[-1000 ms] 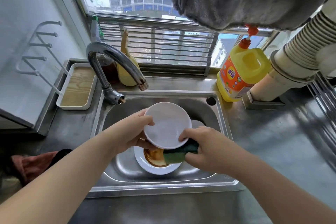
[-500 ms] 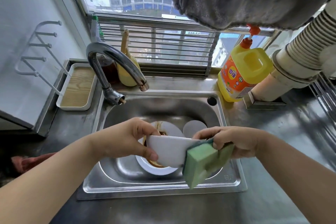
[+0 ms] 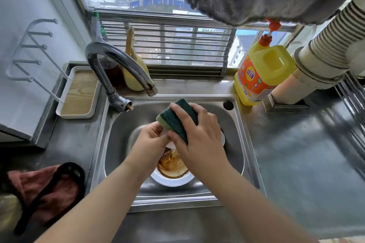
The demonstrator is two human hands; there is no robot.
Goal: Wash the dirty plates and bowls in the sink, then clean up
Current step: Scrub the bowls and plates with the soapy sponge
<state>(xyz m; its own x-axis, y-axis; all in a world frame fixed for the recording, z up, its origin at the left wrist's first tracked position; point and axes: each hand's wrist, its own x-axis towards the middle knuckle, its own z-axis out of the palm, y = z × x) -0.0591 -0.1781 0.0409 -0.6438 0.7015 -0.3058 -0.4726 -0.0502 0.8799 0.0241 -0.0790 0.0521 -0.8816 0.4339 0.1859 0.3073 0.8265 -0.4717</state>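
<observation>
Right hand (image 3: 199, 136) grips sponge (image 3: 177, 119) over sink (image 3: 246, 144); left hand (image 3: 150, 142) pinches white plate (image 3: 169, 145), mostly hidden. We should steady the rim and scrub with firm circles. Dirty bowl (image 3: 171, 165) waits beneath.

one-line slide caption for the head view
Right hand scrubs a plate with a sponge over the sink.

Stainless steel sink (image 3: 242, 144) sunk in grey metal table (image 3: 296, 163); sauce-stained white bowl (image 3: 173, 175) in it. Curved chrome tap (image 3: 116, 61) behind-left, yellow detergent jug (image 3: 260, 75) behind-right, white wood-lined tray (image 3: 79, 92) left, pink cloth (image 3: 43, 189) front-left.
</observation>
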